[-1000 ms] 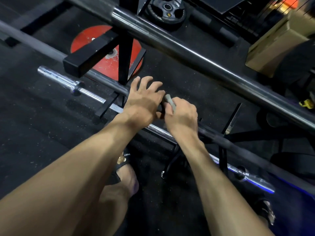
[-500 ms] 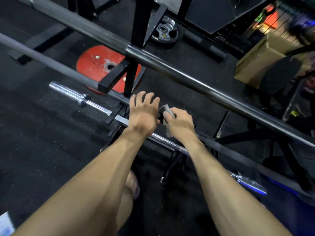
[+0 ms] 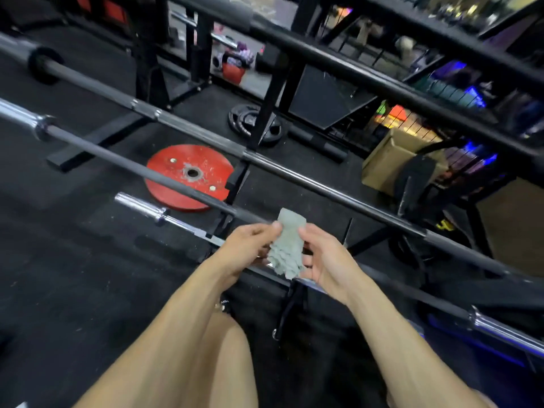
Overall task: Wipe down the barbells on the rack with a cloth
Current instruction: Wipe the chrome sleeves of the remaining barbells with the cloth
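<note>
A crumpled grey-green cloth hangs between both hands, lifted clear of the bars. My left hand pinches its upper left edge. My right hand holds its right side with curled fingers. Directly below the hands lies the lowest chrome barbell, running from upper left to lower right. A dark barbell crosses just beyond the hands, and a second dark barbell sits higher on the black rack.
A red weight plate lies flat on the black rubber floor under the bars. A black plate lies farther back. A cardboard box stands at the right. My bare knee and foot show below the hands.
Both hands have come off the barbell and risen toward me, and the cloth now hangs unfolded between them. The view has tilted up, showing more of the rack.
</note>
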A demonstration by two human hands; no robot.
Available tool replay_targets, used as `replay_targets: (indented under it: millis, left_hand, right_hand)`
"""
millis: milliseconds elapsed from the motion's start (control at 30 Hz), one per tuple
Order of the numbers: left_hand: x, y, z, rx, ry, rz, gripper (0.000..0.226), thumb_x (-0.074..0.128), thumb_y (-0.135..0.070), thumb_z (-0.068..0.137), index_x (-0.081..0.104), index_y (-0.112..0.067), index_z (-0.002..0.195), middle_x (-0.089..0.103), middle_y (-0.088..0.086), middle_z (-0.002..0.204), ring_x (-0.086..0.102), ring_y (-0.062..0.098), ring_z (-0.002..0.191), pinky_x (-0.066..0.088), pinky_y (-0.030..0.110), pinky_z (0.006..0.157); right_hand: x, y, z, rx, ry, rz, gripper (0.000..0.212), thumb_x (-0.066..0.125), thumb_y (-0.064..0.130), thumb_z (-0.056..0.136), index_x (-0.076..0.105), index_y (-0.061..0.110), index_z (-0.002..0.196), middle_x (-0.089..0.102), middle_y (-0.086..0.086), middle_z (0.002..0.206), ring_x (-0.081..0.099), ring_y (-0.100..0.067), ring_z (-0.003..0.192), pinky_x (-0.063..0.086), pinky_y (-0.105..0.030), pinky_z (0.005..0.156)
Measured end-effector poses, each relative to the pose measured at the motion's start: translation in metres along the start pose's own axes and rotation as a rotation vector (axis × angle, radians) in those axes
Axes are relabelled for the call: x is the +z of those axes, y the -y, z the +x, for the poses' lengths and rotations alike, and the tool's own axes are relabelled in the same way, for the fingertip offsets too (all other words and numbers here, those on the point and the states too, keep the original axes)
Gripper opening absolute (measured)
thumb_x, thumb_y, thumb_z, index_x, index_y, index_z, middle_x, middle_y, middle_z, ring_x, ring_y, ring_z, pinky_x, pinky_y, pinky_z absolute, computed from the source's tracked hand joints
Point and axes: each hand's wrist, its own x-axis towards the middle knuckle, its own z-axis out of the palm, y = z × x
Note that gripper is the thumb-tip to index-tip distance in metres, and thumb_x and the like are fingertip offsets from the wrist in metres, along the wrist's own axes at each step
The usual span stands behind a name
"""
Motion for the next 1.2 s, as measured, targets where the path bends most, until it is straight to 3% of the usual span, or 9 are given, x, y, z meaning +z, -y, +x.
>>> replay_targets:
  millis: [100,233,367,600,667,767,900,1067,1200]
  left_hand:
    - [-0.004,-0.008,-0.033,0.081,0.015,-0.008,0.021,0.076,-0.029,0.092,0.076,-0.013,0.106,0.073,-0.002,0.087,0.065,0.014,0.081,0.054,0.031,0.074]
    - [-0.009,-0.022,-0.07,0.138,0.066,-0.103,0.03,0.083,-0.006,0.082,0.074,-0.011,0.11,0.062,0.013,0.097,0.064,0.024,0.089,0.056,0.036,0.077]
    - [-0.008,-0.046,-0.102,0.229,0.109,-0.078,0.032,0.08,-0.004,0.085,0.074,-0.014,0.114,0.069,0.014,0.1,0.063,0.028,0.092,0.051,0.043,0.083]
    - [-0.006,-0.083,-0.128,0.386,0.013,0.143,0.038,0.077,-0.007,0.088,0.067,-0.016,0.123,0.076,0.015,0.103,0.072,0.025,0.093,0.056,0.041,0.09]
    - [-0.005,-0.087,-0.128,0.43,-0.007,0.228,0.037,0.077,-0.008,0.089,0.064,-0.02,0.122,0.076,0.016,0.097,0.07,0.022,0.086,0.055,0.039,0.084]
    - [-0.003,-0.086,-0.125,0.522,-0.042,0.367,0.024,0.076,-0.008,0.09,0.063,-0.018,0.108,0.072,0.013,0.093,0.067,0.023,0.081,0.054,0.036,0.078]
    - [-0.007,-0.071,-0.107,0.552,-0.096,0.557,0.014,0.077,-0.012,0.09,0.069,-0.02,0.099,0.072,-0.008,0.097,0.067,0.008,0.096,0.052,0.032,0.09]
    - [-0.018,-0.039,-0.072,0.473,-0.222,0.698,0.019,0.08,-0.019,0.087,0.068,-0.029,0.098,0.073,-0.012,0.094,0.067,0.008,0.09,0.052,0.031,0.085]
    - [-0.023,-0.004,-0.038,0.358,-0.252,0.677,0.019,0.081,-0.019,0.086,0.067,-0.031,0.086,0.072,-0.006,0.083,0.067,0.02,0.073,0.056,0.041,0.071]
  right_hand:
    - [0.013,0.008,-0.032,-0.047,0.002,-0.108,0.024,0.061,0.026,0.103,0.067,0.009,0.119,0.072,-0.018,0.111,0.062,-0.041,0.092,0.05,-0.065,0.094]
    - [0.025,0.019,-0.059,-0.096,-0.023,-0.123,0.029,0.065,0.022,0.1,0.061,-0.002,0.116,0.067,-0.028,0.121,0.07,-0.034,0.094,0.061,-0.053,0.083]
    - [0.029,0.032,-0.075,-0.158,0.058,-0.185,0.026,0.073,0.025,0.085,0.062,0.014,0.106,0.07,-0.018,0.111,0.069,-0.029,0.099,0.054,-0.047,0.091]
    - [0.022,0.058,-0.1,-0.548,0.229,-0.507,0.039,0.072,0.01,0.095,0.063,0.029,0.129,0.072,-0.002,0.122,0.067,-0.024,0.117,0.052,-0.045,0.105]
    - [0.022,0.059,-0.101,-0.66,0.214,-0.663,0.041,0.074,0.017,0.093,0.062,0.036,0.127,0.072,0.004,0.118,0.068,-0.019,0.111,0.053,-0.044,0.101]
    - [0.02,0.06,-0.096,-0.78,0.141,-0.832,0.038,0.075,0.018,0.09,0.062,0.038,0.12,0.071,0.01,0.101,0.066,-0.011,0.088,0.053,-0.029,0.083]
    - [0.015,0.059,-0.077,-0.832,0.124,-0.938,0.024,0.08,0.021,0.086,0.067,0.032,0.104,0.066,0.018,0.087,0.059,-0.007,0.073,0.041,-0.015,0.069]
    - [0.0,0.029,-0.028,-0.774,0.149,-0.946,0.027,0.081,0.032,0.085,0.065,0.036,0.106,0.069,0.008,0.084,0.065,-0.013,0.074,0.053,-0.034,0.07]
    - [-0.014,-0.004,0.005,-0.723,0.159,-0.954,0.026,0.074,0.042,0.089,0.064,0.037,0.111,0.072,0.014,0.09,0.068,-0.006,0.084,0.053,-0.033,0.076]
